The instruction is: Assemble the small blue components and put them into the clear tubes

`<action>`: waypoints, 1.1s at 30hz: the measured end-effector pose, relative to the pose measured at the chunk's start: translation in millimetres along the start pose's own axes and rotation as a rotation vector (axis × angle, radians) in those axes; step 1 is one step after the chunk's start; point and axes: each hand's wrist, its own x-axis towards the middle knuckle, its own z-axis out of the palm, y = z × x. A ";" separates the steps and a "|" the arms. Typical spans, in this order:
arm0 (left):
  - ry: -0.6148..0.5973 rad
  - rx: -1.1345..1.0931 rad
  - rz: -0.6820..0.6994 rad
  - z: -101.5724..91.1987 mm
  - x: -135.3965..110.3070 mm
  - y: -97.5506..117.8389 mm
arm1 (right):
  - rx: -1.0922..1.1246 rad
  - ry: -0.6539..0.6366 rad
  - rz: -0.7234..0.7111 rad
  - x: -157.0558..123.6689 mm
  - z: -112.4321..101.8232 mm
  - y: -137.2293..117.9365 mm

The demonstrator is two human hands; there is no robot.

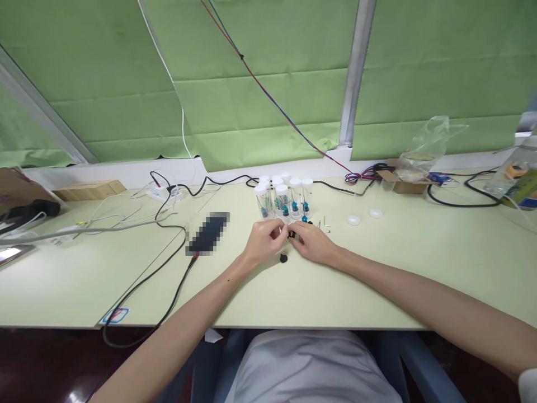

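My left hand (265,240) and my right hand (312,240) meet at the middle of the table, fingertips touching or nearly so. A small black part (291,235) shows at the fingers of my right hand, partly hidden. The fingers of my left hand are pinched together; what they hold is too small to make out. On the table just below lies a small round black piece (283,258). Behind my hands stand several clear tubes (262,202) with white caps, blue-green pieces inside some. A loose blue-green piece (305,219) sits beside my right fingers.
Two white caps (353,220) and thin L-shaped metal pins (327,224) lie to the right. On the left is a dark phone-like device (210,232) with a black cable (178,294). A cardboard box (405,183) with a plastic bag and a wooden block (90,190) stand at the back.
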 end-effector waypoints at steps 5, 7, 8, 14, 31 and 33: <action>-0.004 -0.009 0.001 0.5 -0.3 -1.1 | -0.005 0.005 0.003 0.2 0.1 0.2; -0.006 -0.007 -0.002 0.3 -0.3 -0.9 | -0.007 0.003 0.003 0.4 -0.2 -0.1; -0.006 -0.006 -0.003 0.1 -0.2 -0.7 | -0.010 -0.001 0.003 0.6 -0.6 -0.4; -0.005 -0.009 -0.004 -0.4 -0.1 0.7 | -0.041 -0.022 0.005 0.2 -3.5 -3.3; -0.004 -0.007 -0.008 -0.4 1.3 5.3 | -0.392 0.136 0.247 -0.2 -30.2 15.1; -0.006 -0.009 -0.009 -0.1 1.3 5.4 | -0.360 0.121 0.235 -0.3 -30.8 18.5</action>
